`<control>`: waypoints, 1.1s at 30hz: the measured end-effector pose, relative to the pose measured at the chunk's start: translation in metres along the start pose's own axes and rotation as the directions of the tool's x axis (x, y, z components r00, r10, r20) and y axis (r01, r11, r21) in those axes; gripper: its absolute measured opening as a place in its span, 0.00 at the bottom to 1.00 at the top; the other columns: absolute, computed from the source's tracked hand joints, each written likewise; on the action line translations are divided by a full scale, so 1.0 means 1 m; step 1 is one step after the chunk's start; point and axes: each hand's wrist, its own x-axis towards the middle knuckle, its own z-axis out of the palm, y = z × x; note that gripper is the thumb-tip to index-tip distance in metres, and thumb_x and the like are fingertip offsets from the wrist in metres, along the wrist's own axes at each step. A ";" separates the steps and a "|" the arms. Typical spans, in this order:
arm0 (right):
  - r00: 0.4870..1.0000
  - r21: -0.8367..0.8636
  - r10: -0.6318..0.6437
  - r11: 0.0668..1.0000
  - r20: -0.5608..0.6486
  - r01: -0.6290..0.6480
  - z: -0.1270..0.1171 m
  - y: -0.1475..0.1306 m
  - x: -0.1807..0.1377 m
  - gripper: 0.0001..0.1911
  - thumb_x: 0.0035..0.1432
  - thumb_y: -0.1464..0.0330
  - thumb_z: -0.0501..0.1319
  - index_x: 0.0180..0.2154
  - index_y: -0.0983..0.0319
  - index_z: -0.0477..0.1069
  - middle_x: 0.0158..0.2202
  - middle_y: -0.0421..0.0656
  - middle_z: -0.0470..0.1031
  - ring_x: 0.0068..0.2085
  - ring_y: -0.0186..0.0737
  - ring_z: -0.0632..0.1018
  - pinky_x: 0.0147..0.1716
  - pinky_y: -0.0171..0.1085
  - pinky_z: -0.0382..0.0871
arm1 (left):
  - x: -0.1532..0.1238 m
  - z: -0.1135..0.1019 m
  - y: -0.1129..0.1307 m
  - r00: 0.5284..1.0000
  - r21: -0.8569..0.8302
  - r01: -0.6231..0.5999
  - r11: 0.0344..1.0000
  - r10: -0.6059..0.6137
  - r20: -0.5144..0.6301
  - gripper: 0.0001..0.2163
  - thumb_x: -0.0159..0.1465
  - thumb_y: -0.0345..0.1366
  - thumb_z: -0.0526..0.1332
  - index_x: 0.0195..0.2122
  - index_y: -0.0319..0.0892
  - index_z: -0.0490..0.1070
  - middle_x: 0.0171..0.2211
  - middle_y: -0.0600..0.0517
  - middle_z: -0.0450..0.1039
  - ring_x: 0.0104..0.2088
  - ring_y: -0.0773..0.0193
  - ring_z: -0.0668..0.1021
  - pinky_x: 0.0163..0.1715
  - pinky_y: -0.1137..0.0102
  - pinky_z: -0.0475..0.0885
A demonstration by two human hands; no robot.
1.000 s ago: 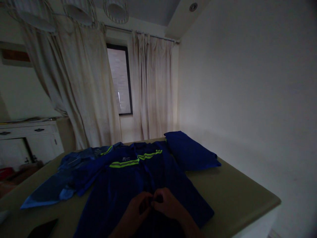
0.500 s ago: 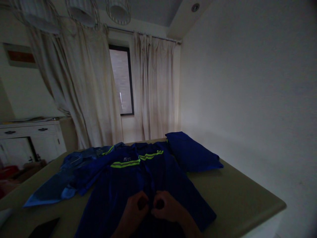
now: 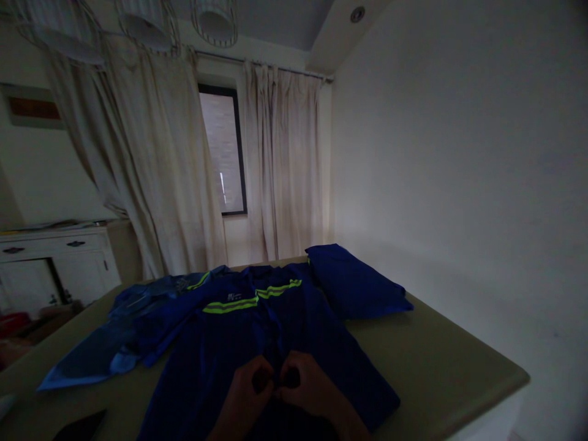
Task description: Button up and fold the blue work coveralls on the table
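A dark blue jacket [image 3: 220, 343] lay spread on a table [image 3: 450, 361], directly in front of the person; clock positions were read from its middle, with twelve at the far edge. A yellow-green and grey band [image 3: 232, 305] crossed the chest, and small white lettering [image 3: 233, 296] stood just above it, toward eleven. At six o'clock, over the front opening, the left hand [image 3: 248, 386] and the right hand [image 3: 305, 383] met almost tip to tip. Each had thumb and forefinger curled into a ring and pinched shut, apparently on the jacket's front edge, though the dim light hid exactly what lay between the tips. Around the jacket, a folded blue bundle [image 3: 353, 282] rested at two o'clock, just beside the shoulder. A paler blue item [image 3: 92, 355], creased and pointed at its near corner, spread out at nine, partly beneath one sleeve. A flat dark object [image 3: 82, 425] lay at eight, well apart from the hands. Beyond the table, a white cabinet [image 3: 82, 260] stood between nine and ten; a left curtain [image 3: 160, 153] hung at eleven, a right curtain [image 3: 289, 159] at twelve, and a dark-framed window [image 3: 223, 147] showed between them. A pale wall [image 3: 436, 153] rose from one to two, and lampshades [image 3: 214, 21] hung high toward eleven.
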 end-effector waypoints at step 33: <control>0.983 -0.129 -0.074 0.990 -0.168 0.053 0.008 0.008 0.007 0.09 0.48 0.76 0.65 0.34 0.61 0.72 0.36 0.40 0.75 0.39 0.38 0.74 0.43 0.35 0.63 | -0.003 -0.013 0.003 0.978 -0.007 0.004 1.000 -0.002 0.209 0.06 0.60 0.34 0.64 0.39 0.44 0.77 0.33 0.54 0.78 0.33 0.63 0.77 0.34 0.71 0.67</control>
